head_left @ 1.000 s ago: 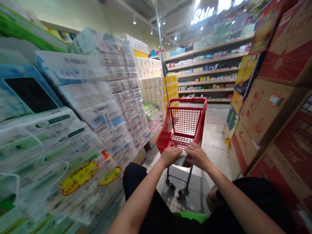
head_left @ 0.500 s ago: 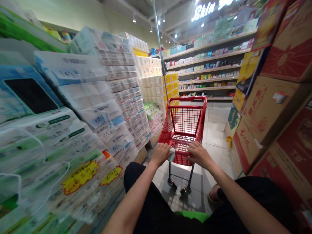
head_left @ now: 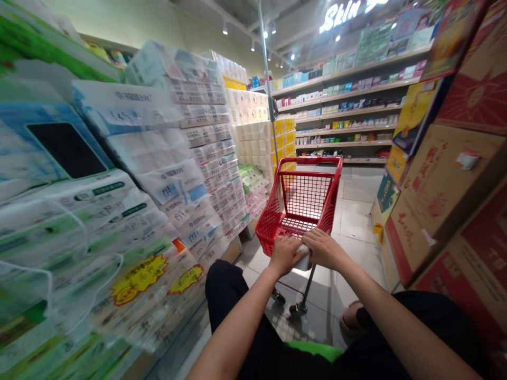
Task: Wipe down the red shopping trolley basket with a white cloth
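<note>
A small red shopping cart (head_left: 303, 200) stands in the aisle in front of me, its mesh basket with nothing visible inside. My left hand (head_left: 285, 253) is closed on the cart's near handle bar, and also grips a small white cloth or paper (head_left: 303, 259). My right hand (head_left: 322, 248) is curled over the same handle right beside it, the two hands nearly touching.
Stacked packs of tissue and toilet paper (head_left: 158, 174) with yellow price tags line the left side. Cardboard cartons (head_left: 439, 184) are piled on the right. Product shelves (head_left: 344, 113) cross the aisle's far end, and a thin pole (head_left: 270, 89) rises past the cart. The tiled floor (head_left: 352, 216) runs ahead.
The view has shifted slightly, with the cart sitting a little further right. My hands have come closer together on the handle than half a second ago.
</note>
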Demonstrator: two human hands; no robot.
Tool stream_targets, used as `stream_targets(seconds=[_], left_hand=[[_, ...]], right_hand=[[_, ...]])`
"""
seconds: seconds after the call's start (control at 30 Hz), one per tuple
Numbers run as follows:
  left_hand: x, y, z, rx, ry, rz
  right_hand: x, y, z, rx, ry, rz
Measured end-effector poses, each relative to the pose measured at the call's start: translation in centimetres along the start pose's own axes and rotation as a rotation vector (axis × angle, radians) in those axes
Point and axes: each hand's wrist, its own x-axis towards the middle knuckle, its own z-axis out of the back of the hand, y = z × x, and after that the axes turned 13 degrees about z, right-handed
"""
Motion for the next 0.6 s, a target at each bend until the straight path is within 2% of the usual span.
stream_targets(seconds=[0.1, 0.2, 0.33, 0.43, 0.6], left_hand=[[0.2, 1.6, 0.7, -0.012, 0.025, -0.003], [0.4, 3.1, 1.3, -0.016, 0.053, -0.015], [0.4, 3.9, 1.5, 0.037, 0.045, -0.011], [0.6, 2.8, 0.8, 0.127, 0.012, 0.019], [1.9, -1.4, -1.8, 0.219, -0.027, 0.161]], right_hand=[[0.0, -2.7, 0.9, -0.020, -0.011, 0.040], [0.2, -4.8, 0.8, -0.095, -0.007, 0.025], [0.8, -4.7, -0.5, -0.161, -0.029, -0.061], [1.1, -4.1, -1.2, -0.202, -0.044, -0.115], [0.8, -4.5, -1.2, -0.251, -0.001, -0.165]])
